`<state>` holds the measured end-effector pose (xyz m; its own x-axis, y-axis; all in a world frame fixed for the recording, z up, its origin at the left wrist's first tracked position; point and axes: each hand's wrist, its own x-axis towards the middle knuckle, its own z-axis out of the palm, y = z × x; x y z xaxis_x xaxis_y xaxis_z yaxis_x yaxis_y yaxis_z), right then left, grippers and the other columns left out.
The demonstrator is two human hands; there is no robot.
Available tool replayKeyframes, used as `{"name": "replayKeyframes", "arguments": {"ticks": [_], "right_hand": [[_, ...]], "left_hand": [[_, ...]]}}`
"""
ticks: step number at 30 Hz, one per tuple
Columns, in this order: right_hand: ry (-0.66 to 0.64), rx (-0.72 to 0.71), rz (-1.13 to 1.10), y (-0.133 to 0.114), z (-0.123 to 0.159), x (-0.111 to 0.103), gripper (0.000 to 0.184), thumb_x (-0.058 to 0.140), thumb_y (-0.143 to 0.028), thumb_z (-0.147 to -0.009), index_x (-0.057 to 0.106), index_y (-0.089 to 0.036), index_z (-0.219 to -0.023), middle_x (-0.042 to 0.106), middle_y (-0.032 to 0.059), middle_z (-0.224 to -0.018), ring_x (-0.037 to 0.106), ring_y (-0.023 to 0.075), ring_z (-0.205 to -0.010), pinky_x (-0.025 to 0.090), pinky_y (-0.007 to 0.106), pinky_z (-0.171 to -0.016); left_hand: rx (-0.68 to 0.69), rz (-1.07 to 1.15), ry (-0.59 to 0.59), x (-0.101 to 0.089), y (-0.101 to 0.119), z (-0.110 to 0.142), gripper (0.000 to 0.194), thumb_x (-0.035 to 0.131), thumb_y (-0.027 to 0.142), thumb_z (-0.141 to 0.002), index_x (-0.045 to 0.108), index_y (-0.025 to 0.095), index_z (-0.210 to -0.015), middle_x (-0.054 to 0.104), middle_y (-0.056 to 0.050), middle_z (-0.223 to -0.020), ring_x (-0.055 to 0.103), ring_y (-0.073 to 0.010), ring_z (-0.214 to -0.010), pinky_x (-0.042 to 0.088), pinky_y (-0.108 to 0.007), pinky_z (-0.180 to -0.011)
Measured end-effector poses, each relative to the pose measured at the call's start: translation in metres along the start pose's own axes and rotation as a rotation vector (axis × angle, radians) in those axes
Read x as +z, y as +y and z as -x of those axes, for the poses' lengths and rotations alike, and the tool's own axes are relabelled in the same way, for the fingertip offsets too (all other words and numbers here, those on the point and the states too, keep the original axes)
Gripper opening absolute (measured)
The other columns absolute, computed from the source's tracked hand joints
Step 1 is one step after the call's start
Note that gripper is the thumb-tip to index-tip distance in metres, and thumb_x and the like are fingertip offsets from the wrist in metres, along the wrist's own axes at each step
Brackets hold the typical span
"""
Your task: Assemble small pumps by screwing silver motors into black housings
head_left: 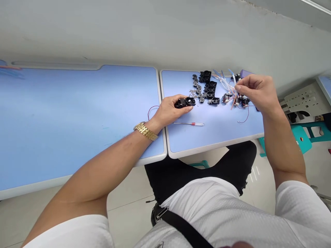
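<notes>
My left hand (pixel 169 109) rests on the right-hand blue desk (pixel 212 132), fingers closed round a small black plastic housing (pixel 185 102). My right hand (pixel 257 92) hovers over the desk's far right, its thumb and fingers pinched on a thin white wire (pixel 231 87) among a tangle of white and blue wires. Small motors with red leads (pixel 239 100) lie just under that hand. Rows of black housings (pixel 209 89) and round metal bearings (pixel 198 88) lie between my two hands.
A slim screwdriver with a red band (pixel 190 123) lies near the desk's front. A wider blue desk (pixel 77 113) adjoins on the left. A teal stool (pixel 301 137) and a perforated metal bracket (pixel 301 100) stand at the right. A grey wall runs behind.
</notes>
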<state>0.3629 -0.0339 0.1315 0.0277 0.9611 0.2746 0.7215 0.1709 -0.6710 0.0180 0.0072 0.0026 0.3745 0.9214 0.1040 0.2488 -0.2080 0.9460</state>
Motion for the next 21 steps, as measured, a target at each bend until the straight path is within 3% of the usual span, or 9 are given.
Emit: {"name": "replayKeyframes", "arguments": {"ticks": [7,13,21], "right_hand": [[-0.189,0.097,-0.151,-0.013,0.039,0.011,0.011,0.088,-0.039,-0.085,0.083,-0.029,-0.083,0.076,-0.0004,-0.071,0.069,0.0186,-0.064,0.057,0.036,-0.060],[-0.430,0.290,0.043,-0.016,0.075,0.036,0.009,0.076,-0.030,-0.093,0.076,-0.029,-0.083,0.078,-0.0018,-0.071,0.073,0.0212,-0.067,0.056,0.039,-0.068],[-0.560,0.323,0.157,-0.013,0.070,0.090,0.017,0.068,-0.019,-0.097,0.071,-0.028,-0.083,0.084,-0.0019,-0.077,0.075,0.0226,-0.074,0.050,0.038,-0.074]], "left_hand": [[0.005,-0.011,0.002,-0.001,-0.003,0.000,0.054,0.091,0.060,-0.084,0.091,0.019,-0.119,0.082,-0.005,-0.098,0.066,-0.0198,-0.085,0.053,-0.033,-0.076],[-0.002,0.002,0.017,0.001,-0.004,0.000,0.055,0.092,0.060,-0.081,0.091,0.020,-0.118,0.085,-0.005,-0.100,0.069,-0.0212,-0.089,0.054,-0.033,-0.079],[0.012,0.008,0.006,0.002,-0.005,-0.001,0.054,0.092,0.061,-0.083,0.090,0.020,-0.117,0.082,-0.004,-0.097,0.066,-0.0198,-0.086,0.052,-0.031,-0.075]]}}
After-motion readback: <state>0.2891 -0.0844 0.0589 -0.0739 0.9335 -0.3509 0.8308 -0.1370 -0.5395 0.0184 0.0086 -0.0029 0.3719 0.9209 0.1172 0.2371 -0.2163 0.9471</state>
